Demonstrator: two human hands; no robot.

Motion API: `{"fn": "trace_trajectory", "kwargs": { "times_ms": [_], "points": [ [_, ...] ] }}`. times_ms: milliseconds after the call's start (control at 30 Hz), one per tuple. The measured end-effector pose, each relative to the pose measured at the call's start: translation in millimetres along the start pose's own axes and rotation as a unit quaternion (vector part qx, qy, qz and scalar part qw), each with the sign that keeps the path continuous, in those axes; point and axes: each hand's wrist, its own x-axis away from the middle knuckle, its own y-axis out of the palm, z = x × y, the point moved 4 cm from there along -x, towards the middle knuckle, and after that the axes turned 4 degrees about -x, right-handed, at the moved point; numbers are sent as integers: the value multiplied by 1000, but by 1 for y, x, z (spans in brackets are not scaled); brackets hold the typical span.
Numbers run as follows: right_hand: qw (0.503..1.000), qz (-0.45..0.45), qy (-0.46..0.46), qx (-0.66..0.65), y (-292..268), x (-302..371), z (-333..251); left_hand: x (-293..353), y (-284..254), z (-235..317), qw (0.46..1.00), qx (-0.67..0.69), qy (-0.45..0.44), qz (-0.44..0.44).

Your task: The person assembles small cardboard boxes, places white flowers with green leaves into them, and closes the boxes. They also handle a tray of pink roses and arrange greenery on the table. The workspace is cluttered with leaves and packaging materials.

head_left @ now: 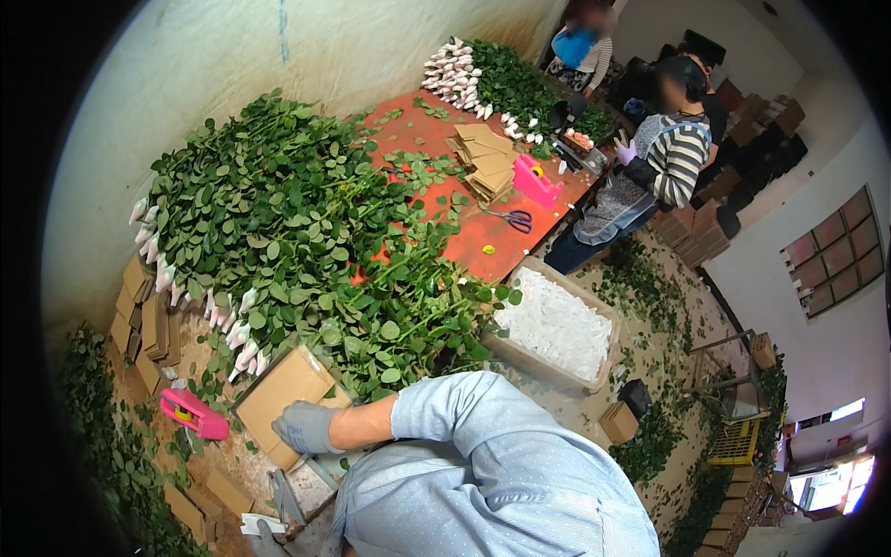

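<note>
My right hand [308, 428], in a grey glove, lies over the near right side of a flat brown cardboard sheet [286, 385]. Its fingers are bent and pressed together on the sheet's edge; the thumb is mostly hidden. At the bottom edge only a little of my left hand [266, 541] shows, also gloved in grey, with a finger against a small white strip [252, 525]. Between the hands lies a grey metal tool [286, 497], its kind unclear. Beyond the cardboard is a large heap of leafy rose stems [278, 213], pale pink wrapped buds facing left.
Left of the cardboard stands a pink tape dispenser [195, 414]. Folded cardboard pieces [158, 330] lie nearby. The red table [473, 251] bears scissors [510, 219], another pink dispenser [535, 183] and cardboard. A bin of white pieces [594, 376] stands right. Co-workers [640, 176] stand beyond.
</note>
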Motion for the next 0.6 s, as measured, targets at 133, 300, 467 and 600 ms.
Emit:
{"fn": "trace_trajectory", "kwargs": {
  "times_ms": [133, 300, 467, 600],
  "points": [
    [999, -12, -25, 14, -5, 1, -1, 7, 3, 9, 1000, -8, -1, -9],
    [998, 26, 33, -53, -3, 1, 2, 13, 10, 21, 1000, -18, 8, -4],
    [999, -6, 11, -51, -8, 0, -1, 7, -1, 1, 999, -17, 3, -29],
    [999, -2, 22, -31, 1, 0, -1, 6, -2, -11, 999, 27, -17, -21]
  ]
}}
